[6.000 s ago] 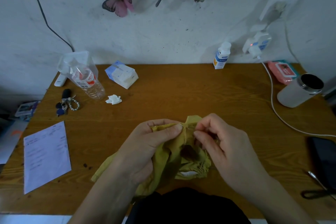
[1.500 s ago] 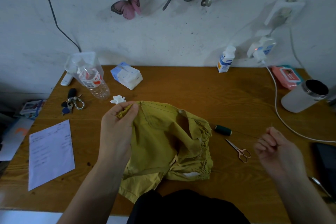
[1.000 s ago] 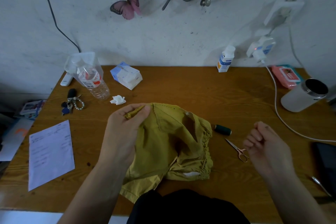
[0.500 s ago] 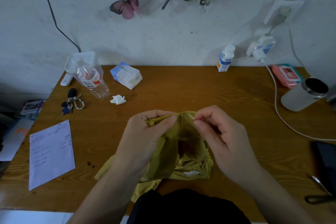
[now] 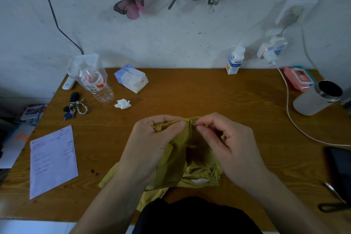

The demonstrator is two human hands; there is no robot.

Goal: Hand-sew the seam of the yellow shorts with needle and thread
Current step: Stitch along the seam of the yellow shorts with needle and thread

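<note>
The yellow shorts (image 5: pixel 176 159) lie bunched at the front middle of the wooden table (image 5: pixel 199 93), their top edge lifted between both hands. My left hand (image 5: pixel 152 142) grips a fold of the seam between thumb and fingers. My right hand (image 5: pixel 228 142) pinches a thin needle (image 5: pixel 191 123) at the seam, close to the left thumb tip. The thread is too fine to make out. The thread spool and small scissors are hidden behind my right hand.
A sheet of paper (image 5: pixel 52 159) lies at the left. Keys (image 5: pixel 74 104), a plastic bottle (image 5: pixel 95 83), a tissue pack (image 5: pixel 131 80) and a crumpled tissue (image 5: pixel 123 103) sit at the back left. A steel cup (image 5: pixel 317 99), white cable (image 5: pixel 290 112), wipes pack (image 5: pixel 299 79) and phone (image 5: pixel 340 169) are at the right.
My right hand came back from the right side of the table to the seam with the needle. My left hand brought the fold toward the middle and the shorts bunched up.
</note>
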